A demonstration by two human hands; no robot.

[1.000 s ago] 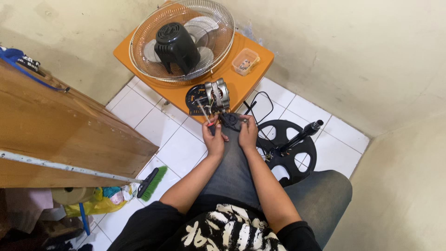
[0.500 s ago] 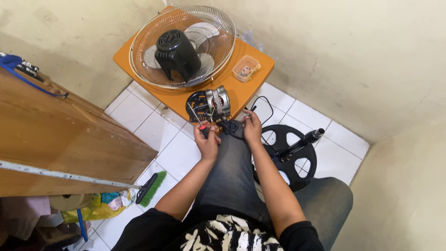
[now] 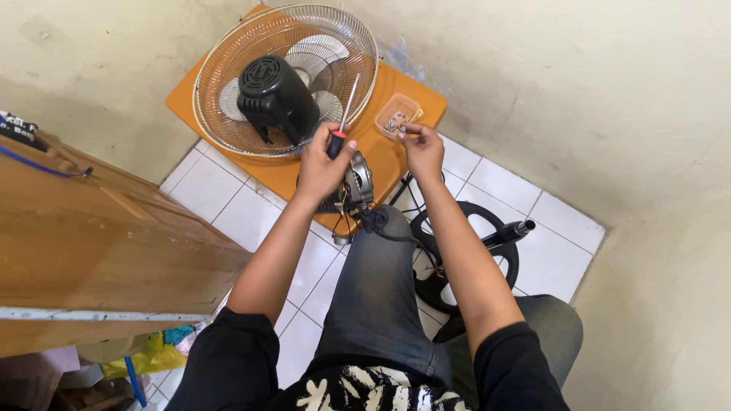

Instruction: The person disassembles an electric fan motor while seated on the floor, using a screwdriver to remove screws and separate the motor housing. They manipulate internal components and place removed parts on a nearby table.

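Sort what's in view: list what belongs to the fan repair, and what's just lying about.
In the job: screwdriver in left hand; fan motor; small parts tray by right hand; fan guard; black fan base.

Lying about: wooden board; yellow bag.

Glossy wire-metal fan guard (image 3: pixel 228 68), matt black plastic motor housing (image 3: pixel 276 93), smooth orange desk (image 3: pixel 396 87), clear plastic tray (image 3: pixel 397 116), bare metal screwdriver (image 3: pixel 344 114) shaft, glossy white floor tiles (image 3: pixel 221 199).
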